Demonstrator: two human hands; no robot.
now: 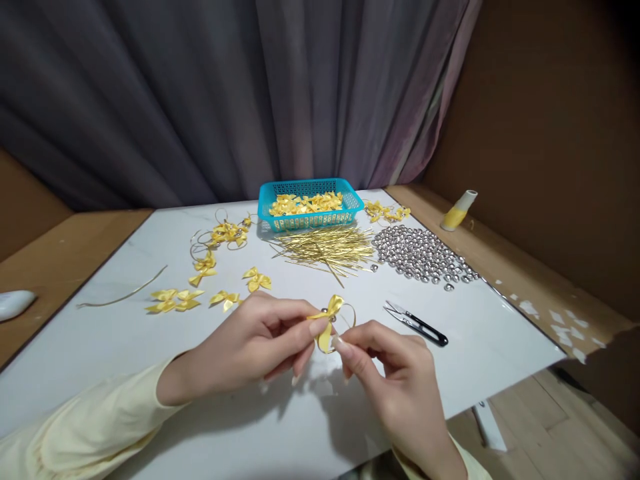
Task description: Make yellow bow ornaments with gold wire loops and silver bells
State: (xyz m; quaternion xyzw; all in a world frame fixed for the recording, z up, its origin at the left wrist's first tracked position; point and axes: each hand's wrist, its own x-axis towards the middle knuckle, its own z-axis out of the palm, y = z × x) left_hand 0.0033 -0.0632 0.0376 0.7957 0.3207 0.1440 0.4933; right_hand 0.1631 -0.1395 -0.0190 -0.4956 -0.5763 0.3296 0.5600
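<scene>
While a yellow bow (334,307) was pinched in the left hand (270,340), its gold cord (355,315) was held between the right hand's (400,373) pressed-together fingertips.

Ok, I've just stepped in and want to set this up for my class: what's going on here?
A person holds a yellow ribbon bow in the left hand, while the right hand pinches at a thin gold loop beside it. Beyond lie loose gold strands, small silver pieces and a blue basket of more bows. Black snips lie near the right hand.
</scene>
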